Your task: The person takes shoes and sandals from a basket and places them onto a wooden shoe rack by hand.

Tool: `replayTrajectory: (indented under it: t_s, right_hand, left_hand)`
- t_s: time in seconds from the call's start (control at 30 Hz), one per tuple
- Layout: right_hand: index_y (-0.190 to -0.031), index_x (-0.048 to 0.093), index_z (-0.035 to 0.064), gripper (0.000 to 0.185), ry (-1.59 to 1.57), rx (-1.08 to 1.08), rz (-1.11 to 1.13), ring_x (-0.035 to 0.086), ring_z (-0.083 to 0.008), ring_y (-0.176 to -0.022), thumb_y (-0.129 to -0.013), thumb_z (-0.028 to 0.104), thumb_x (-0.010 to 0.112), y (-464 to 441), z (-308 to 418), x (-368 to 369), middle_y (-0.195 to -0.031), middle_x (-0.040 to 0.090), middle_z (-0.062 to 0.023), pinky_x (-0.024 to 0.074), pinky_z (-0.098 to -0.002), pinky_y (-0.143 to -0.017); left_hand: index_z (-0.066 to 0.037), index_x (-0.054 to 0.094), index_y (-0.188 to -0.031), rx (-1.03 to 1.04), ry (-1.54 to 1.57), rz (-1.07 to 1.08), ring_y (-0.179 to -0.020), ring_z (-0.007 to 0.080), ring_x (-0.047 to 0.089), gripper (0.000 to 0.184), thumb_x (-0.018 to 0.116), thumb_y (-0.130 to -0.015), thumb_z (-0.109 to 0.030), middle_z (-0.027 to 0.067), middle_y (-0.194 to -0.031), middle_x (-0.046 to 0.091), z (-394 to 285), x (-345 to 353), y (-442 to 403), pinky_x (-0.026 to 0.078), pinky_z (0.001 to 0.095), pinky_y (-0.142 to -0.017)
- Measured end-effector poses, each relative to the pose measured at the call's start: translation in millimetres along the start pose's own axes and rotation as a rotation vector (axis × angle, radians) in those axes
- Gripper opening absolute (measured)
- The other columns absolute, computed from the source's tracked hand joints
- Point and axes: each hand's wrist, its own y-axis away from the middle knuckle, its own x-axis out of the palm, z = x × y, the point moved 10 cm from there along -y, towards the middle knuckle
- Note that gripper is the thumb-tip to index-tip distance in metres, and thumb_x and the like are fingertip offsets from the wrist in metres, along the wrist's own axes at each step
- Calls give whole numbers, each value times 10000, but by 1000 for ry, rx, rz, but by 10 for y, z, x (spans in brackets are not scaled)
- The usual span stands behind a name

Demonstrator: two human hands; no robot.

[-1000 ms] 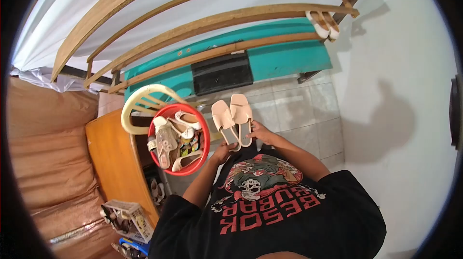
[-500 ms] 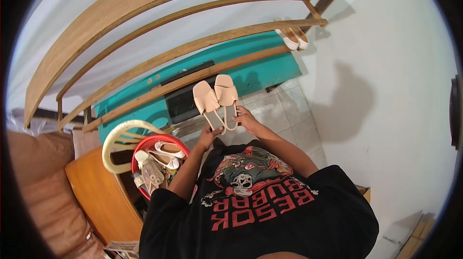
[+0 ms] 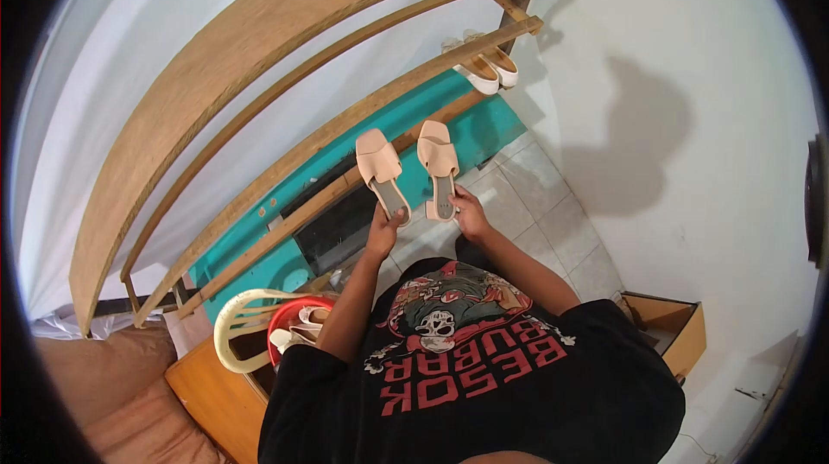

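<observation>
In front of my chest I hold two beige slide sandals with grey insoles, one per hand. My left hand (image 3: 386,229) is closed on the heel end of the left sandal (image 3: 377,158), thumb over the insole. The heel of the right sandal (image 3: 439,155) is gripped by my right hand (image 3: 469,211); its block heel shows at the side. The sandals are apart, toes pointing away from me toward the wooden rack (image 3: 414,81). A pair of white shoes (image 3: 489,73) stands on the rack's far right end.
A red basin (image 3: 287,320) with white shoes (image 3: 292,340) sits on a pale yellow chair (image 3: 226,345) at my left. An orange-brown wooden piece (image 3: 210,395) is beside it. An open box (image 3: 686,330) stands at right, near the white wall (image 3: 734,205).
The two sandals have moved apart, the right one shifting right with my right hand. My view has turned right, bringing the open box into sight and hiding more of the basin.
</observation>
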Motion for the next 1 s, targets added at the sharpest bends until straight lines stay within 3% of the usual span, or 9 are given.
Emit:
replayTrajectory:
  t_s: [0.13,0.37,0.6,0.77,0.9,1.0]
  right_hand:
    - [-1317,535,10,397,141,-95,50,590,-123,-974,-947,145,487,-465,605,-176,-1097,626,-38,462,-272,-864]
    - [-1282,550,-21,365,244,-98,78,571,-121,-984,-949,124,507,-1337,1442,-492,-1088,625,-53,439,-269,-883]
    - [-1307,525,-28,388,372,-12,93,570,-160,-1042,-958,140,518,-2121,1605,-682,-1164,616,-87,430,-304,-923]
    - [-1350,486,-25,442,551,84,-118,552,-234,-1135,-962,185,511,-2404,1699,-777,-1291,560,-151,409,-345,-971]
    - [-1355,472,-40,455,668,112,-60,552,-243,-1131,-968,200,499,-2536,1622,-828,-1289,562,-160,406,-339,-974]
    - [-1370,459,-38,461,680,96,-22,543,-196,-1146,-980,204,501,-2523,1600,-844,-1279,575,-136,415,-297,-960]
  left_hand:
    - [11,434,-1321,7,7,-7,-1080,194,561,456,609,-913,-95,114,-1208,583,-175,297,-626,431,331,-944]
    - [5,476,-1278,-32,51,-46,-1053,192,589,418,620,-892,-68,99,-1093,645,-312,787,-1569,445,351,-917]
    - [0,474,-1280,-141,110,-160,-1072,188,585,421,625,-892,-62,110,-1167,636,-343,1073,-2005,423,351,-969]
    - [3,485,-1264,-150,244,-110,-1059,180,586,382,608,-912,-83,98,-1159,634,-186,1094,-2285,439,349,-942]
    - [9,499,-1246,-249,153,-31,-1047,183,590,362,608,-913,-81,98,-1149,635,-36,1022,-2435,449,356,-926]
    - [15,509,-1236,-225,247,-47,-1034,190,593,360,614,-907,-86,103,-1143,634,-98,1058,-2470,460,364,-906]
